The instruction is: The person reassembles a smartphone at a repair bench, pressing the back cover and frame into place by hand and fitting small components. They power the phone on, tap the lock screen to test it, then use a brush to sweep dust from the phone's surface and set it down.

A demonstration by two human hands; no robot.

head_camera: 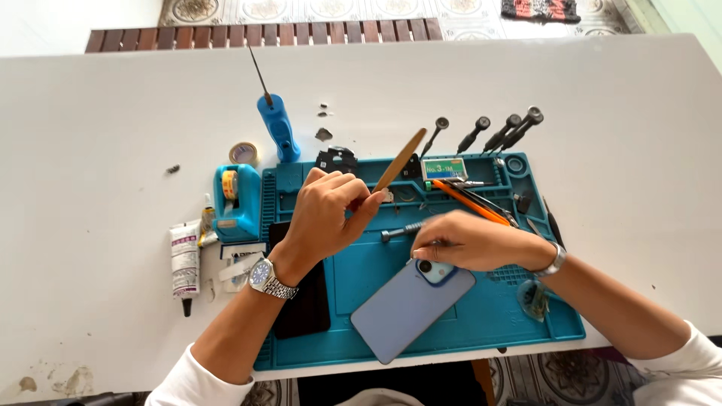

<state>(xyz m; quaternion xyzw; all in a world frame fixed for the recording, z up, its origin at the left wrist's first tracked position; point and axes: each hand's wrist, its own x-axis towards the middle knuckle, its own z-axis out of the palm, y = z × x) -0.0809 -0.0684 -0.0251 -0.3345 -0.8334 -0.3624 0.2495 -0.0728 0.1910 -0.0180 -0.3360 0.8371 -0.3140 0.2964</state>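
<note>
We pinch a wooden spudger (398, 160) in our left hand (327, 214), tip raised toward 1 o'clock off the blue mat (496, 312), while our right hand (470, 240) closes on a small screwdriver (402, 231) just above the lilac phone (410, 304) lying face-down at 6 o'clock.

white table (90, 113), patterned tile floor (481, 15), wooden slats (263, 35)

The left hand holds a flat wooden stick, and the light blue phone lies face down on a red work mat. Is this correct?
Not quite: the head view shows the work mat is teal blue, not red. The rest holds: the left hand holds the flat wooden stick, and the light blue phone lies face down on the mat.
</note>
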